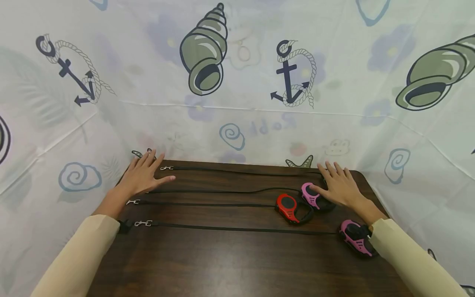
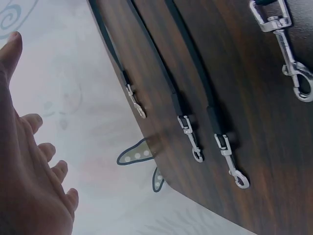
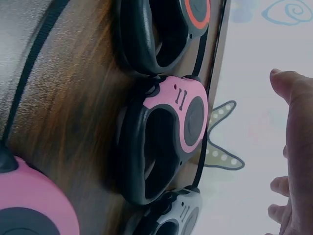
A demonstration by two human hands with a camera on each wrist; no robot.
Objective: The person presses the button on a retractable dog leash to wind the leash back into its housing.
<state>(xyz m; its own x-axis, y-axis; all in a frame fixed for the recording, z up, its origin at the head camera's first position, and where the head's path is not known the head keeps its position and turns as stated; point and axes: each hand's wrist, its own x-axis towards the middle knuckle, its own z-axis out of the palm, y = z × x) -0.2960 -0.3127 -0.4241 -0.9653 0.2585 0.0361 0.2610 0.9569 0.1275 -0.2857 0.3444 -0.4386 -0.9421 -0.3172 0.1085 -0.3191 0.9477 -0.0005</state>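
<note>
Found right hand [image 1: 341, 187] flat, fingers straight, resting on a pink leash handle [image 1: 313, 197] near the worktop [image 1: 222, 264] far right corner; gripped nothing. Noted left hand [image 1: 142, 175] spread open at the far left edge, beside the leash clips [image 1: 167, 168]. Observed cords [image 1: 222, 205] running left-right between both hands, red handle [image 1: 289, 207] just left.

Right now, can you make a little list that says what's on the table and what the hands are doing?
surface: dark wooden table, with a sea-themed cloth behind it
leashes: four black cords laid out in rows, metal clips at the left ends
handles: red handle, two pink handles, and a grey-white one seen in the right wrist view
left hand: flat, fingers straight, by the clip ends
right hand: flat, fingers straight, by the far pink handle
</note>
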